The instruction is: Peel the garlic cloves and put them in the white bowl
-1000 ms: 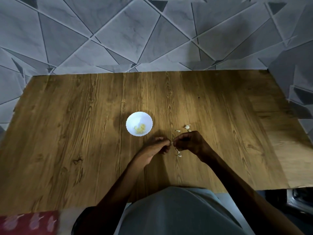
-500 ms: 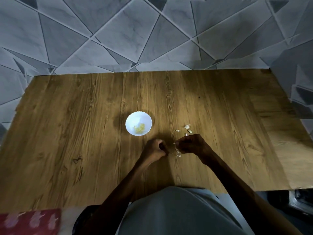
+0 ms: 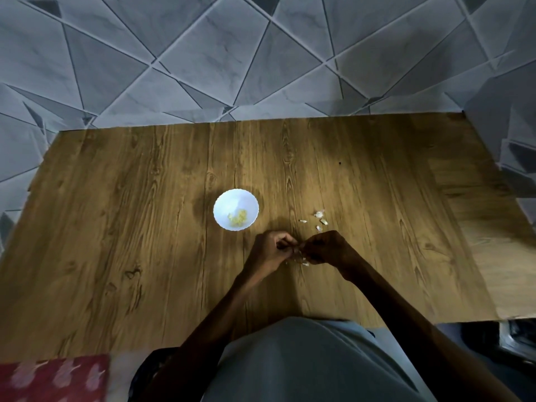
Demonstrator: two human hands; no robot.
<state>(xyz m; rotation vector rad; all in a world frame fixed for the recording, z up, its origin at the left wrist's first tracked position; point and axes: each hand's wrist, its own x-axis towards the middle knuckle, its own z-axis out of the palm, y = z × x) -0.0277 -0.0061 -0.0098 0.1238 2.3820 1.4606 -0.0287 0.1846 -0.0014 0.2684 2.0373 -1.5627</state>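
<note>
Fingertips [image 3: 290,244] of your left hand [image 3: 269,252], just near-right of the small white fluted bowl [image 3: 224,200] of yellowish peeled cloves [image 3: 238,219], pinch one end of a small pale garlic clove [image 3: 298,252]; your right hand [image 3: 327,249] pinches the other; its long axis seems to run left-right, tip direction hidden; the bowl lies far-left, so your left hand is nearer it.
</note>
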